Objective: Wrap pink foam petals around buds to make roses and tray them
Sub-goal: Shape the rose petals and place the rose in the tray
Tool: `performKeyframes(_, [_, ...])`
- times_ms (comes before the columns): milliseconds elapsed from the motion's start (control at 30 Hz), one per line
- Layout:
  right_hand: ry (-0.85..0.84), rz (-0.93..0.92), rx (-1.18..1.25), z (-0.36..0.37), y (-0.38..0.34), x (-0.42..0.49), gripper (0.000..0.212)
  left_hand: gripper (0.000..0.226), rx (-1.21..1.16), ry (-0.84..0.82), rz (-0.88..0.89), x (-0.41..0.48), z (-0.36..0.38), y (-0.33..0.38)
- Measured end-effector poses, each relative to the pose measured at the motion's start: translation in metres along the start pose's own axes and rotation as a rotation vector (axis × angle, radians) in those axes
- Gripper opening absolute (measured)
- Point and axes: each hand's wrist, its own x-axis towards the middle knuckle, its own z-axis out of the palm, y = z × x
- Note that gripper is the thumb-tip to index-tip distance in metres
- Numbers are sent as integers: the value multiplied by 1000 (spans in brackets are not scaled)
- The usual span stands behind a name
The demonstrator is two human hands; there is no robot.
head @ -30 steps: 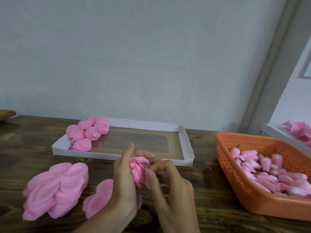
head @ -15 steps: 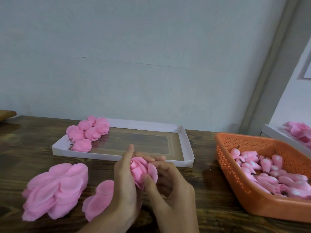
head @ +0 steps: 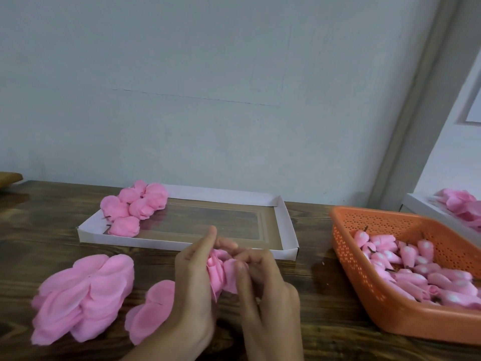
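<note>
We find the half-wrapped rose (head: 219,273) pressed between the two hands, just above the surface (head: 52,230) and near the front rim of the white tray (head: 182,243). The left hand (head: 194,280) curls round its left side, forefinger raised. The right hand (head: 265,287) pinches an outer petal against it with thumb and curled fingers. Both hands are closed on the flower, though blur hides the finer finger contact.

The rose is soft, matte pink foam in overlapping thin layers. Its long axis stands roughly upright: the narrow end points down toward the person and the wider, layered end points up toward the tray.

The tray is shallow folded card with a glossy brown floor. A cluster of finished roses (head: 135,204) fills its far-left corner, with short dark stems poking left. On the dark, grained wooden surface to the left lies a fanned stack of rounded petals (head: 83,295). A smaller petal piece (head: 153,308) lies beside the left wrist.

To the right, a perforated orange plastic basket (head: 364,295) holds cone-shaped buds (head: 416,267) with pale tips, lying in mixed directions.
</note>
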Motion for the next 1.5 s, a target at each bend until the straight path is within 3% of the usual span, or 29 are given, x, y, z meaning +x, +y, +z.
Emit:
performKeyframes(233, [56,94,60,1,-1,-1,8,55,74,-32,46,-6,2,-3])
performKeyframes(300, [58,83,83,2,0,-2,12,57,117,-36,85,-8,4,-1])
performKeyframes(433, [82,56,80,3,4,-2,23,80,55,-83,-38,-7,5,2])
performKeyframes(567, [106,112,135,0,7,2,33,88,92,-78,13,-11,6,3])
performKeyframes(733, [113,204,236,-5,3,6,27,82,82,-141,-3,-12,4,5])
performKeyframes(933, [84,276,429,-13,2,17,27,61,58,-96,62,-11,7,2])
performKeyframes(1067, [54,328,577,-13,0,18,37,78,15,-136,-20,-10,5,5])
performKeyframes(1200, [20,334,668,-13,-3,16,38,88,75,-99,63,-6,4,5])
performKeyframes(1367, [-35,273,646,-11,-3,14,29,58,87,-56,82,-6,2,6])
performKeyframes(1500, [-42,235,599,-8,-4,11,27,53,28,-70,36,-4,4,8])
